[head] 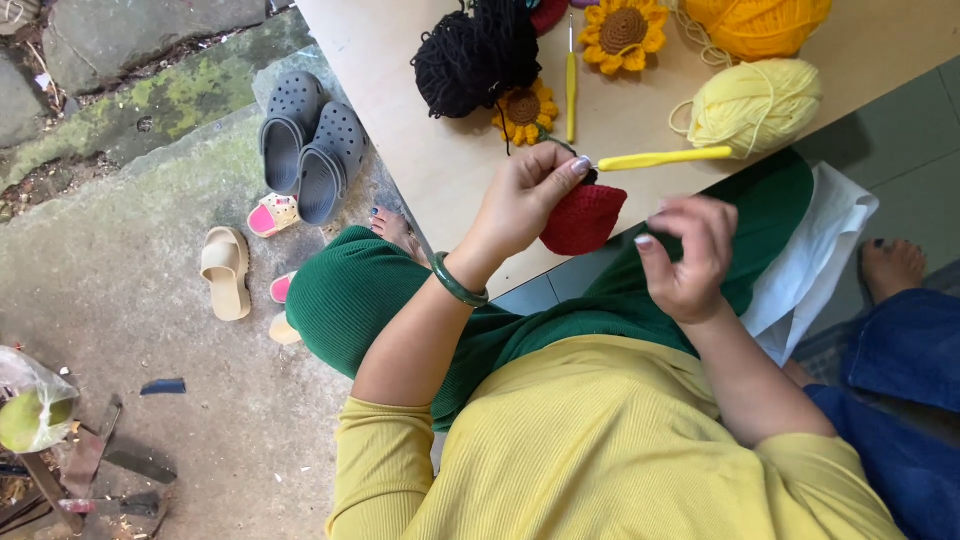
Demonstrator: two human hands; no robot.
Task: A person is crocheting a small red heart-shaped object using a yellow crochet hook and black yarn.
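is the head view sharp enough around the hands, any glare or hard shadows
Head view: soft, even daylight with no glare on the table; only faint shadows under the yarn. The left hand on the red crochet piece is fairly sharp; the right hand is slightly blurred. Edges bend a little from the wide lens.

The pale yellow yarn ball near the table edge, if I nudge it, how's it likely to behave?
The pale yellow yarn ball looks soft and loosely wound, so it would probably squash rather than resist. It is roundish and sits close to the table edge, so a push could roll it off. A loose strand loops out at its side, so it may unwind and snag.
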